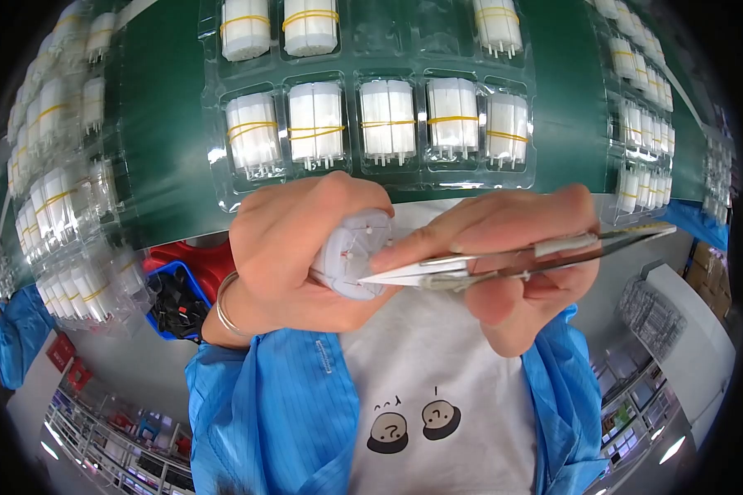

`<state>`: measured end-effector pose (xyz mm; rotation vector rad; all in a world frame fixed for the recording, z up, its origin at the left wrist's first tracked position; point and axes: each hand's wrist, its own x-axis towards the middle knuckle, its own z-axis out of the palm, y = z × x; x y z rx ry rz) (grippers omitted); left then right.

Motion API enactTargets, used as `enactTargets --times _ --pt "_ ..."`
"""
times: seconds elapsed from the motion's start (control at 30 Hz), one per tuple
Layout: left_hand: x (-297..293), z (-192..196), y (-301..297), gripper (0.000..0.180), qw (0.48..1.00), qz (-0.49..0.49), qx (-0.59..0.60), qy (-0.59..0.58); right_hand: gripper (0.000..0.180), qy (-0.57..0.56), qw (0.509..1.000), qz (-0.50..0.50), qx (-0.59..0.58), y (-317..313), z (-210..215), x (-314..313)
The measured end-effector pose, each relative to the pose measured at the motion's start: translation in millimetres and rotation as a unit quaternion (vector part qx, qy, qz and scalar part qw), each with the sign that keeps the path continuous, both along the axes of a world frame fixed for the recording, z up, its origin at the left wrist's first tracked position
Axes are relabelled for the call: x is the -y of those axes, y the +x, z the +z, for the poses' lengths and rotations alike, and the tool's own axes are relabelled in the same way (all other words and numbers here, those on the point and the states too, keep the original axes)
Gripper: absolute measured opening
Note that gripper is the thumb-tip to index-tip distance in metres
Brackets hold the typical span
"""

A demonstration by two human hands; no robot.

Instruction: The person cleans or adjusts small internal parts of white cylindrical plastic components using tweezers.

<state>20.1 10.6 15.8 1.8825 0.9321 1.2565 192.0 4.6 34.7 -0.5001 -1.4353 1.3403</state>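
My left hand [293, 247] is wrapped round a white cylindrical bundle [348, 257], its end face turned up with several small pins and reddish marks showing. In my right hand [537, 256] lies a pair of metal tweezers [437, 271], pointing left. Their tips are at the end face of the bundle, by the lower pins; whether they grip a pin I cannot make out. The right index finger reaches along to the bundle's edge. Just beyond my hands, a clear plastic tray [351, 165] holds several white bundles [388, 122] tied with yellow rubber bands, thin pins sticking out of them.
The trays stand on a green tabletop [165, 124]. More filled trays are at the far left [66, 206] and right [644, 157]. A blue bin [161, 301] of black items sits beside a red stool [194, 260] at lower left. Another person's blue sleeve [25, 330] shows at the left edge.
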Motion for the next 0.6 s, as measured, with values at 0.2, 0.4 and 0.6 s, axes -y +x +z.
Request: enactTargets --times 0.2,0.4,0.6 --pt "0 1 -2 0.026 1.0 0.006 -0.01 -0.012 0.024 0.032 0.999 0.001 -0.015 -4 -3 -4" --pt "3 1 -3 0.046 0.998 -0.026 -0.054 -0.029 0.023 0.008 0.999 -0.034 0.007 -2 1 3" --pt "2 2 -3 0.026 0.995 -0.042 -0.072 -0.053 0.029 -0.017 0.986 -0.038 0.162 4 11 5"
